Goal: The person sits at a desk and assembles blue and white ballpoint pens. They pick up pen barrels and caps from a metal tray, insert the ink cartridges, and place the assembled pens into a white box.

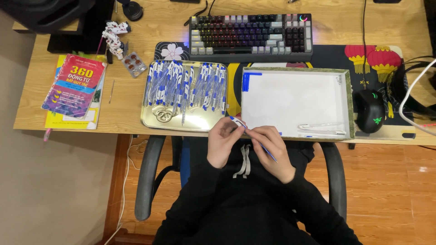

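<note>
My left hand [223,140] and my right hand [272,152] meet just below the desk's front edge, both gripping one blue and white ballpoint pen [239,124]. The pen slants from upper left to lower right, and its thin blue tip pokes out under my right hand. Just beyond my left hand lies a shiny metal tray [154,119] holding several similar blue and white pens [186,86]. Ahead of my right hand sits a shallow white box [290,100] with a few clear pen parts [320,128] in its near right corner.
A backlit keyboard [251,35] stands behind the tray and box on a dark printed mat. A black mouse [369,110] is at right, beside headphones and cables. Books [75,88], a blister pack [134,63] and a small toy figure [113,38] lie at left. Chair armrests flank me.
</note>
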